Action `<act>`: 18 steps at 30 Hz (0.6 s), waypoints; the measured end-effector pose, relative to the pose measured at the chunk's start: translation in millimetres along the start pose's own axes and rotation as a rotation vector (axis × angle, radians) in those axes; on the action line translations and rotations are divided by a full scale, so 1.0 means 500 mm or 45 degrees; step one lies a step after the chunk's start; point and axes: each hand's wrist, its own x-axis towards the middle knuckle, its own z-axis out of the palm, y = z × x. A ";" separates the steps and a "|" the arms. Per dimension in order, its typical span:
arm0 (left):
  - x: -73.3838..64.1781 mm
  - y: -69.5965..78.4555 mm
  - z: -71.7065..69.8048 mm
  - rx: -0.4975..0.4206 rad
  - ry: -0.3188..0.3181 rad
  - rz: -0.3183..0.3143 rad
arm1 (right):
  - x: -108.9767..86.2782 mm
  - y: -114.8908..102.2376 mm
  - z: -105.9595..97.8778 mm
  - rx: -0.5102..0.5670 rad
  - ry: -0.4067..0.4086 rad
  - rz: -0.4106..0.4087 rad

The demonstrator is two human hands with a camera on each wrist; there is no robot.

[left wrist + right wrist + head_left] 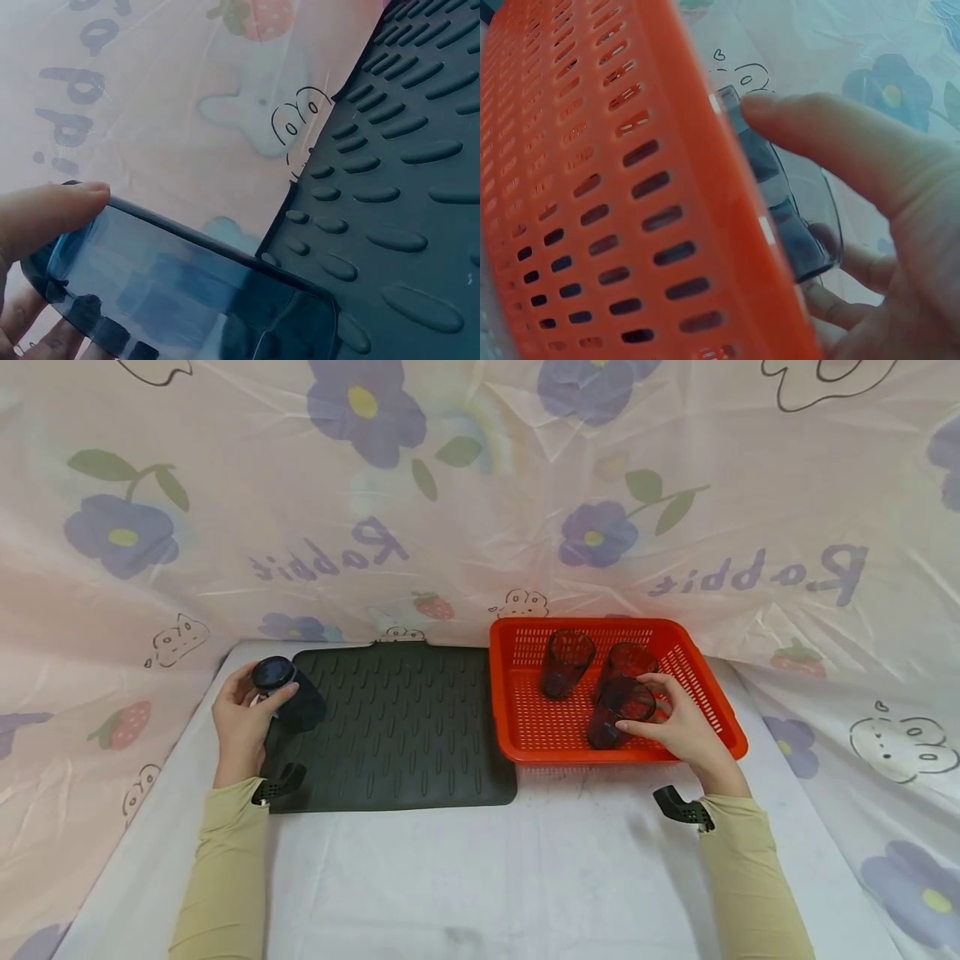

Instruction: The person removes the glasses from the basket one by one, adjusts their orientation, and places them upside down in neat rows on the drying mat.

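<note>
My left hand (243,718) grips a dark blue tinted glass (300,706) around its upper end, thumb along one side and fingers on the other. That glass tilts over the left edge of a black ridged mat (405,727), its lower end close over the ridges. Across the table, my right hand (678,722) pinches a dark tinted glass (609,727) near its rim, inside the front of the red basket (517,747). In the right wrist view the basket wall (697,180) hides part of this glass (810,240).
Two more tinted glasses, one at the middle back (566,664) and one just behind the pinched glass (628,660), stand in the basket. A patterned curtain (465,527) rises behind the table. White cloth (465,877) covers the tabletop in front.
</note>
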 end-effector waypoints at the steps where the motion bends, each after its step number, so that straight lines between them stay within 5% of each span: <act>1: 0.000 -0.001 0.000 0.000 -0.002 0.003 | 0.000 -0.001 0.000 -0.003 0.000 0.007; 18: -0.003 0.000 -0.003 0.066 -0.027 -0.026 | -0.008 -0.003 0.005 -0.069 0.058 0.051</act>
